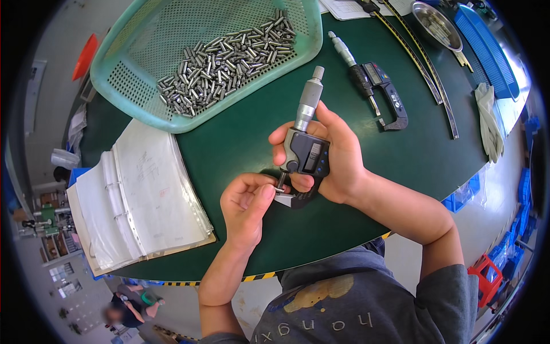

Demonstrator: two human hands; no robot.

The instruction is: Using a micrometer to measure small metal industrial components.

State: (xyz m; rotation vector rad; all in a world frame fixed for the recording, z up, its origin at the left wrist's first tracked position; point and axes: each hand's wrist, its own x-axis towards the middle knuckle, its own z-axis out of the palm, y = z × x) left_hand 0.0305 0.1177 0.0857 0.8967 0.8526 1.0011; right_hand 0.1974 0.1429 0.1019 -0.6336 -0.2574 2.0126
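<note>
My right hand [344, 152] is closed around a digital micrometer [295, 143], its thimble pointing up and away and its small screen facing me. At the micrometer's jaws, my left hand [243, 212] pinches a small metal pin [279, 188] between thumb and fingers. The fingertips partly cover the pin, so its exact contact with the jaws cannot be made out. Beyond my hands, many similar shiny pins [223, 69] are heaped in a pale green plastic basket [172, 125]. A second digital micrometer [369, 80] lies on the green table [240, 137] to the right.
An open ring binder [157, 195] with paper sheets lies at the left. Far right are black-and-yellow strips [415, 57], a metal bowl [417, 20], a blue basket [492, 57] and a pale glove [488, 123]. A red stool [487, 279] stands on the floor; another person [129, 309] is at lower left.
</note>
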